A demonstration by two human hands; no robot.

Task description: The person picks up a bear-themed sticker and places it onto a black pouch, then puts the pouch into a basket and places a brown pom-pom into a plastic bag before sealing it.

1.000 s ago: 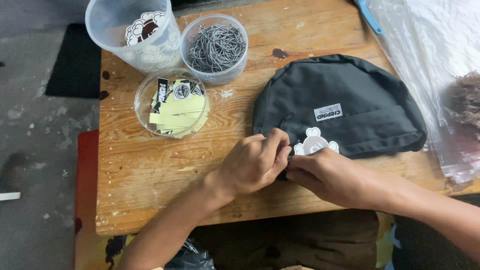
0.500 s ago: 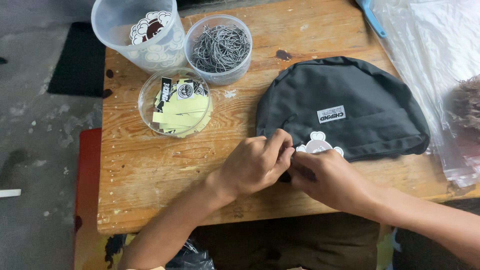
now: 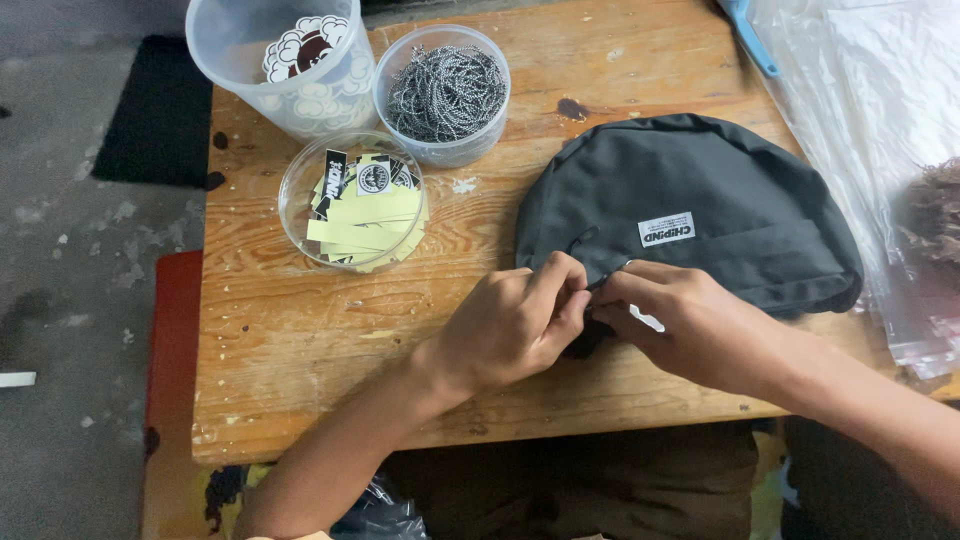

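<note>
Mostly hidden between both hands was a small white piece, seemingly pinched at the near edge of the dark grey bag [image 3: 690, 190] lying on the wooden desk [image 3: 290, 340]. The left hand [image 3: 515, 325] and right hand [image 3: 690, 325] were closed together there, fingertips touching; what each grip clamped could not be told.

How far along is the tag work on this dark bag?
Looks done: the dark bag lies flat on the wooden table. In hand: the left hand and right hand pinch a small white piece at its front edge. Whether it is fastened is hidden by the fingers.
</note>
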